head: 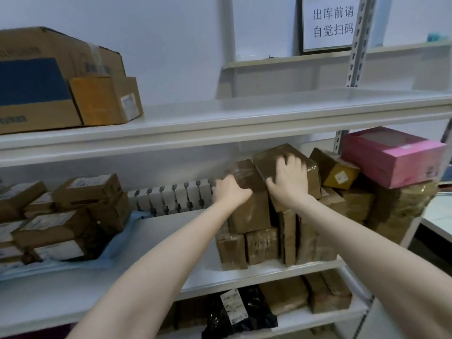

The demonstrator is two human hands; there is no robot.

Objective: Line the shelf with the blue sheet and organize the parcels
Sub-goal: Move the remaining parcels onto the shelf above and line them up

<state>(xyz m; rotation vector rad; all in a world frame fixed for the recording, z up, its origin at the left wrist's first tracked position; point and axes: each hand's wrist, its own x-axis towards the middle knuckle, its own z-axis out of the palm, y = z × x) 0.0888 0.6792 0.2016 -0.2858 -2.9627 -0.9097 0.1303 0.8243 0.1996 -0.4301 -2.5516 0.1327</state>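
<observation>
On the white metal middle shelf (171, 231), the left hand (230, 189) clasps a glossy tape-wrapped brown cardboard parcel (247, 192), its long axis running back toward the wall. Right hand (289, 178) lies flat, grip released, on the tilted neighbouring taped parcel (286, 165). Crumpled thin blue sheet (115, 245) lies left of them.

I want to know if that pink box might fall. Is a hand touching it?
Apart. In the head view, the pink box sits off to the right, with a yellow parcel between it and the right hand. The left hand is farther away.
</observation>
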